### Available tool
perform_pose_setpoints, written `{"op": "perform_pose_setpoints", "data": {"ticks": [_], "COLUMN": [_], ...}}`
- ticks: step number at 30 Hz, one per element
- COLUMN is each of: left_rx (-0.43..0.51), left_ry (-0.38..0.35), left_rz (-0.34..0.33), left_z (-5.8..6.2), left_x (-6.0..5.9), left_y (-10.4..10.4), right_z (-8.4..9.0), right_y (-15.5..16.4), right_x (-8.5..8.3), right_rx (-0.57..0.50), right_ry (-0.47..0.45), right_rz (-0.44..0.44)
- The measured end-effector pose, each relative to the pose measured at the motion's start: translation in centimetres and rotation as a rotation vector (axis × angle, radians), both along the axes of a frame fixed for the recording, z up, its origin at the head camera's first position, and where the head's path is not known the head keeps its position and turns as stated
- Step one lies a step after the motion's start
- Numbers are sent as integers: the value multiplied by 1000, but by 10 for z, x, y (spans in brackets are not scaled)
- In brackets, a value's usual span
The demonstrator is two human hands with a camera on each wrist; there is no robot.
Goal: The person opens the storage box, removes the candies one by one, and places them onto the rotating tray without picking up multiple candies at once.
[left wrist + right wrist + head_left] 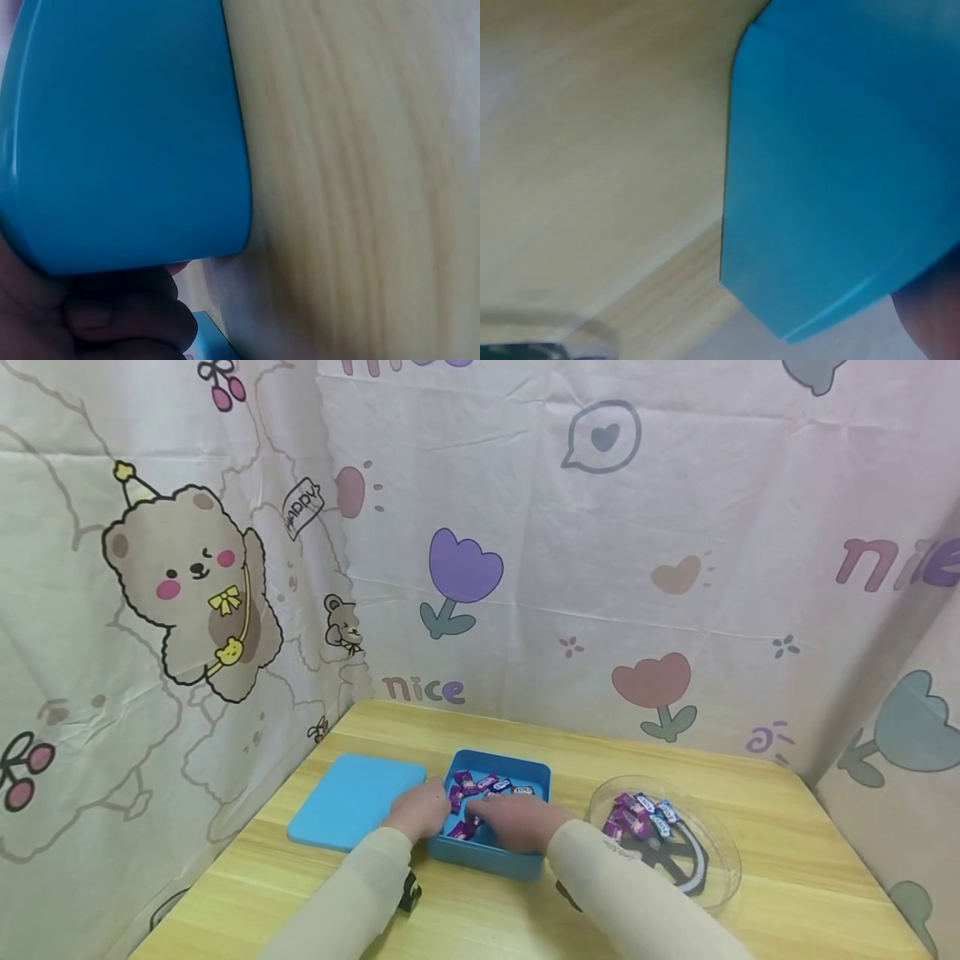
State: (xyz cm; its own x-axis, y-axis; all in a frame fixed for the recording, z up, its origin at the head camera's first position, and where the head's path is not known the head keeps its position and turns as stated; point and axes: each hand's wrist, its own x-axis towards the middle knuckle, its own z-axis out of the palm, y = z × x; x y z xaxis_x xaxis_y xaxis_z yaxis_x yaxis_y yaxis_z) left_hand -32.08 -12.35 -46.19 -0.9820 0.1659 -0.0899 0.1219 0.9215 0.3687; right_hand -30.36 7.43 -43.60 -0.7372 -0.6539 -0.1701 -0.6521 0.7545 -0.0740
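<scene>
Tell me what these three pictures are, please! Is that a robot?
No robot: these are a person's bare hands. The big picture comes from a camera on the head, looking down; the other two come from a camera on each wrist, so the blue box looks huge. On the wooden table are a flat blue lid, the box with wrapped sweets inside, and a clear round dish holding more sweets. The left hand holds the box's side. The right hand reaches into the box, but I can't tell whether it has a sweet.
</scene>
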Motion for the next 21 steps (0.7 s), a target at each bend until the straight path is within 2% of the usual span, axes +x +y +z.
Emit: {"op": "perform_pose_setpoints", "data": {"ticks": [4, 14, 21], "left_rx": [-21, -16, -29], "left_ry": [-1, 1, -2], "left_rz": [-15, -4, -13], "left_z": [1, 6, 5], "left_x": [1, 2, 4], "left_y": [0, 2, 2], "right_z": [-2, -13, -17], "right_y": [-9, -23, -29], "right_x": [-2, -12, -14], "right_rx": [-27, -67, -103], "right_ry": [-7, -20, -60], "right_rz": [7, 10, -40]}}
